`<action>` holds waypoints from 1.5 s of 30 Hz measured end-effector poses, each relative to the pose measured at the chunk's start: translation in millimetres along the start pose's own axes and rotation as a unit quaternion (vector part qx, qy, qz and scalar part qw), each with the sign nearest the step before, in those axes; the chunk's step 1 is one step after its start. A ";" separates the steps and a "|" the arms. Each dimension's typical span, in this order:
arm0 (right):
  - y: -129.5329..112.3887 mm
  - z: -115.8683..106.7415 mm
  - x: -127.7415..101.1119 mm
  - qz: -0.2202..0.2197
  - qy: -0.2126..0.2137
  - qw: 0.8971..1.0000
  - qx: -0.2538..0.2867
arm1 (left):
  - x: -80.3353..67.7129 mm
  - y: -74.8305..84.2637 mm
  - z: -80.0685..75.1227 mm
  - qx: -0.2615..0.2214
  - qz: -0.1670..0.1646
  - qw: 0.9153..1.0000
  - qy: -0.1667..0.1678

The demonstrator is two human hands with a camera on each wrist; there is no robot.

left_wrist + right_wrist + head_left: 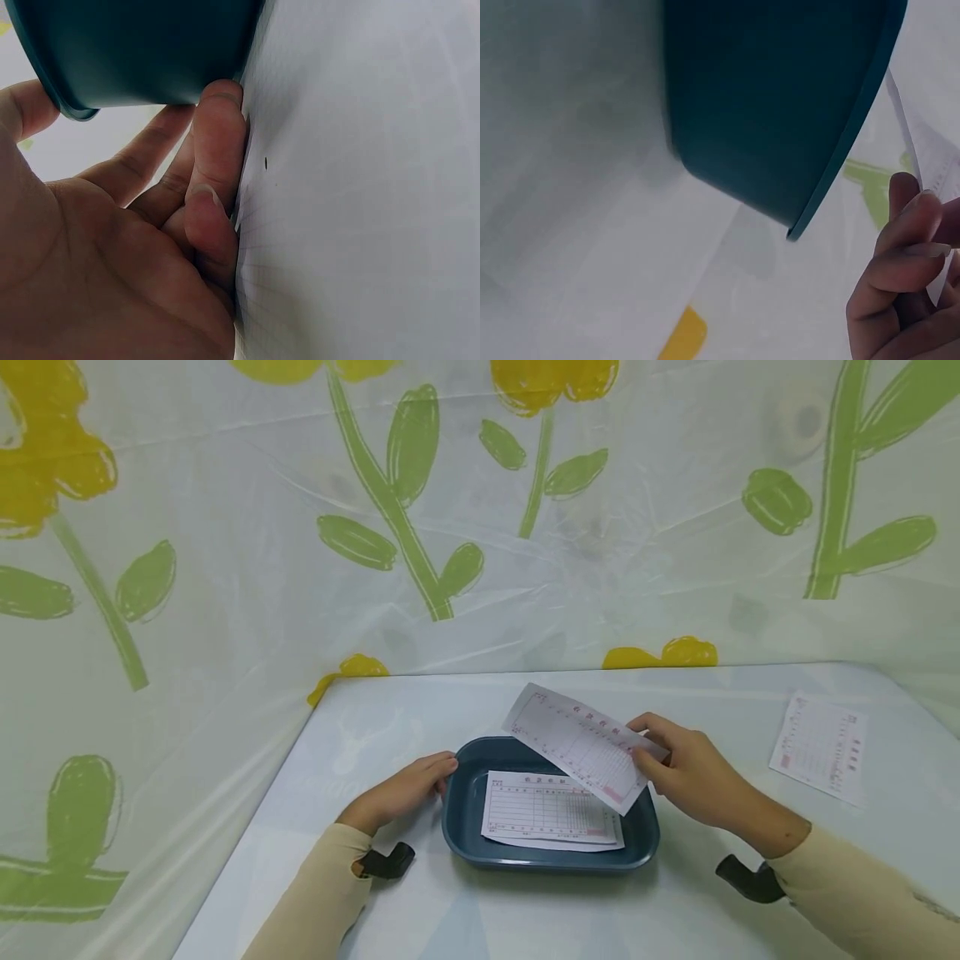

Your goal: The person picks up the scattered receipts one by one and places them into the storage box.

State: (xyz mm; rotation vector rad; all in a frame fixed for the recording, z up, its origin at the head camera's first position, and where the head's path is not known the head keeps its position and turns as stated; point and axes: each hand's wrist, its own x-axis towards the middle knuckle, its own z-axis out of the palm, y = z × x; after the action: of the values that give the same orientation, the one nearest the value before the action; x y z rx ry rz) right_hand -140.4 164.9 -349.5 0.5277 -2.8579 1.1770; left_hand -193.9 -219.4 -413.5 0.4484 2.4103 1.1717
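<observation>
Paper slip (579, 746) hangs tilted over the back right part of our blue tray (551, 862), pinched in the grip of our right hand (693, 770). Our left hand (401, 789) holds the left side of the tray at its rim. We see more slips (543, 814) lying flat in the tray, and another slip (820, 747) on the tabletop (723, 710), well off to the right.

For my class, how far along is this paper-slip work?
Apparently done: slips lie in the blue tray. In hand: the right hand pinches another slip over it; the left hand holds the tray's rim. Possibly left, if slips go in: the lone slip on the table.
</observation>
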 end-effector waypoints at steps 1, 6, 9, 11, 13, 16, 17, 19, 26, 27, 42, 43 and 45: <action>-0.7 1.8 1.2 -0.003 -0.001 1.000 0.000 | -0.2 -0.8 -0.1 0.001 0.000 1.000 0.000; -4.1 13.3 8.1 -0.020 -0.012 1.000 0.009 | -1.0 -2.3 -0.2 0.003 -0.012 1.000 0.004; -6.7 20.2 12.3 -0.031 -0.027 0.999 0.018 | -2.1 -1.7 -0.4 0.002 -0.018 1.000 0.006; -8.3 24.0 14.9 -0.036 -0.037 0.998 0.023 | -2.3 -1.7 -0.8 0.003 -0.020 1.000 0.007; -9.2 26.9 17.1 -0.036 -0.046 0.998 0.027 | -2.1 -1.7 -0.9 0.001 -0.019 1.000 0.006; -9.0 30.4 20.4 -0.042 -0.053 0.997 0.032 | -1.2 -2.4 -0.8 0.000 -0.014 1.000 0.005; -8.6 31.6 21.6 -0.042 -0.055 0.997 0.033 | -1.2 -2.4 -0.7 -0.002 -0.013 1.000 0.004; -7.5 34.2 23.8 -0.047 -0.059 0.997 0.033 | -1.0 -2.9 -0.5 -0.004 -0.011 1.000 0.003; -5.1 45.7 31.0 -0.053 -0.072 0.996 0.028 | -0.9 -5.4 -0.7 -0.005 0.000 1.000 -0.002; -4.9 47.3 31.7 -0.053 -0.075 0.995 0.026 | -0.6 -5.8 -0.6 -0.005 0.002 1.000 -0.003; -3.8 64.1 33.8 -0.053 -0.088 0.992 -0.071 | 0.9 -0.2 0.7 -0.003 0.009 1.000 -0.007; -4.2 64.8 34.0 -0.054 -0.087 0.992 -0.078 | 0.8 -0.1 0.6 -0.003 0.008 1.000 -0.006; -5.3 66.5 34.4 -0.052 -0.085 0.991 -0.093 | 0.4 -0.1 0.4 -0.004 0.006 1.000 -0.006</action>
State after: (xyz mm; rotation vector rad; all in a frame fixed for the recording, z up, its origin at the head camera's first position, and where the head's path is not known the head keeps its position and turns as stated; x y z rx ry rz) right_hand -163.1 105.4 -389.1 0.7929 -2.9956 0.8789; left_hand -194.0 -219.0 -413.9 0.4650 2.3947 1.1808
